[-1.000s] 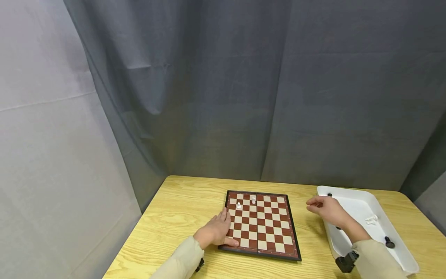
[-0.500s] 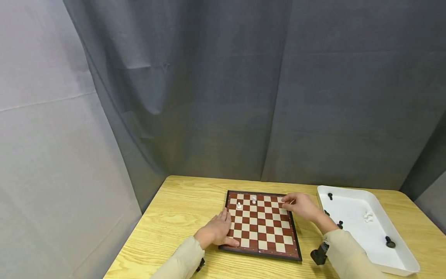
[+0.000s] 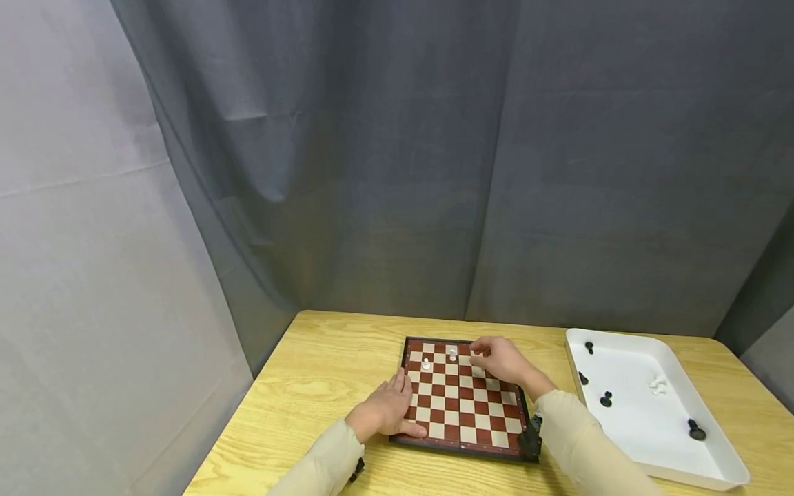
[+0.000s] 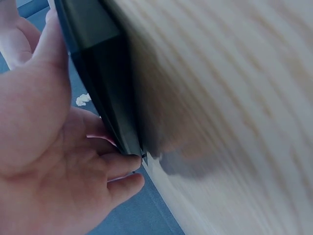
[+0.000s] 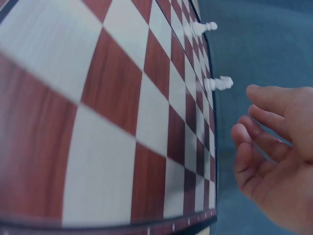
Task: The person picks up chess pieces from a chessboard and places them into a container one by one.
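Observation:
A red and white chessboard lies on the table with two white chess pieces near its far left part. One is a white pawn; the other white piece has a jagged head in the right wrist view. My left hand rests along the board's left edge, fingers straight. From the left wrist, that hand touches the black side of the board. Above the board's far right half, my right hand is loosely bent, and its palm and fingers hold nothing.
To the right stands a white tray with several black chess pieces, one a black piece near its right wall, and white pieces lying in it. A grey curtain hangs behind the wooden table.
My right hand has moved left from beside the tray to over the chessboard, nearing the white piece with the jagged head. The left hand has kept its place on the board's edge.

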`<control>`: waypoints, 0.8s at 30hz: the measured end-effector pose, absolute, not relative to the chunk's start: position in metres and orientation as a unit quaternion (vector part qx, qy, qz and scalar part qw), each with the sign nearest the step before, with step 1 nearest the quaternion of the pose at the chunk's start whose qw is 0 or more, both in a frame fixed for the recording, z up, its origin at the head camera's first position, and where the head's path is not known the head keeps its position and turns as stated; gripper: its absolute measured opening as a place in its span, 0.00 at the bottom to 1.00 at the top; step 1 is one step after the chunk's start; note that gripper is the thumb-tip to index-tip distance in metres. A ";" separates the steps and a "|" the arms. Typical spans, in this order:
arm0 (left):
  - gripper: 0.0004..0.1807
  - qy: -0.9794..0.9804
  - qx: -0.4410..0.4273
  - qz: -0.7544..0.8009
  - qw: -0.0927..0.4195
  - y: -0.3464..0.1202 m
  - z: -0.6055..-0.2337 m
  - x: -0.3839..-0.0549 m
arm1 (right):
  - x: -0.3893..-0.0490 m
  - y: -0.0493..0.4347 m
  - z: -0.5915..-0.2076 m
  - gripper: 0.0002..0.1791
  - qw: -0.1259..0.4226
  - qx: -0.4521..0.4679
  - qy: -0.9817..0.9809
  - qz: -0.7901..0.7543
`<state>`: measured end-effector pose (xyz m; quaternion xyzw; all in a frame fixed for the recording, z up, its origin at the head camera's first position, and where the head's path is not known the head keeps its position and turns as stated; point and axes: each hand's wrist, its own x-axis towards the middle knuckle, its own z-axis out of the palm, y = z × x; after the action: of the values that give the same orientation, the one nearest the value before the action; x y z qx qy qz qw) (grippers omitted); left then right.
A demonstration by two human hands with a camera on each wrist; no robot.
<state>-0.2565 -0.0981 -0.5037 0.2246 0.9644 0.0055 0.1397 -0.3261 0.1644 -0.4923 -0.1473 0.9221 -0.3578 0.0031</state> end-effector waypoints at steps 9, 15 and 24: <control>0.60 0.964 0.223 0.015 0.144 -0.099 -0.504 -0.256 | -0.339 0.146 -0.504 0.15 0.015 -0.129 0.926 -0.354; 0.60 0.963 0.221 0.023 0.151 -0.101 -0.505 -0.256 | -0.342 0.139 -0.511 0.19 0.026 -0.117 0.928 -0.354; 0.60 0.965 0.216 0.023 0.145 -0.101 -0.507 -0.256 | -0.344 0.127 -0.514 0.20 0.029 -0.130 0.922 -0.364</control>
<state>-0.2563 -0.1007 -0.5075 0.2159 0.9653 0.0226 0.1452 -0.3440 0.1270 -0.5137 -0.1302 0.9218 -0.3640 0.0291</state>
